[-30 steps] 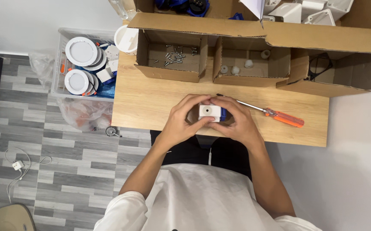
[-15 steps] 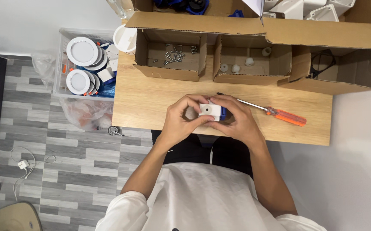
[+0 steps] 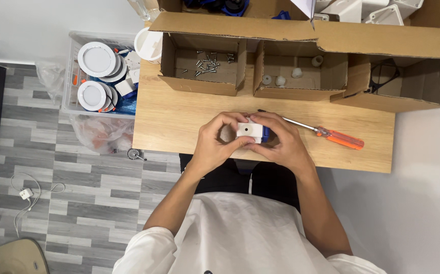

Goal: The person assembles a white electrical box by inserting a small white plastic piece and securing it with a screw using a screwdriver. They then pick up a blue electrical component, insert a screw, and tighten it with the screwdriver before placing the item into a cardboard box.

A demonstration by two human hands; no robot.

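Landmark: the white block [image 3: 249, 132], held over the near middle of the bench [image 3: 179, 122].

Far left of the block, off the bench: a clear bin [image 3: 73, 76] on the grey floor, holding round white lamps [image 3: 97, 60] and blue packing. A plastic bag [image 3: 101, 133] lay just below the bin.

Left hand [image 3: 215, 144]: grip pinched on the block's left side, thumb under its near edge, fingers curled over the top. Set against half a second earlier, the pinch looked the same; the hand had hardly shifted.

The block itself: small, square, white, a dark hole in its face, a blue part [image 3: 265, 133] showing at its right edge. It sat between both hands, raised just off the bench, in the same spot as before. Judged: the piece was being pressed or seated, not moved about.

Right hand [image 3: 283, 144]: grip closed on the block's right side and the blue part, fingers wrapped behind.

Right of the block: a screwdriver [image 3: 326, 134] with orange handle, lying flat on the bench, untouched, unmoved.

Beyond the block, at the bench's far edge: three open cardboard boxes. Left box [image 3: 202, 66] held loose screws [image 3: 207, 60]; middle box [image 3: 293, 73] held small white plugs [image 3: 280, 79]; right box [image 3: 397, 83] held a dark cable, hard to make out.
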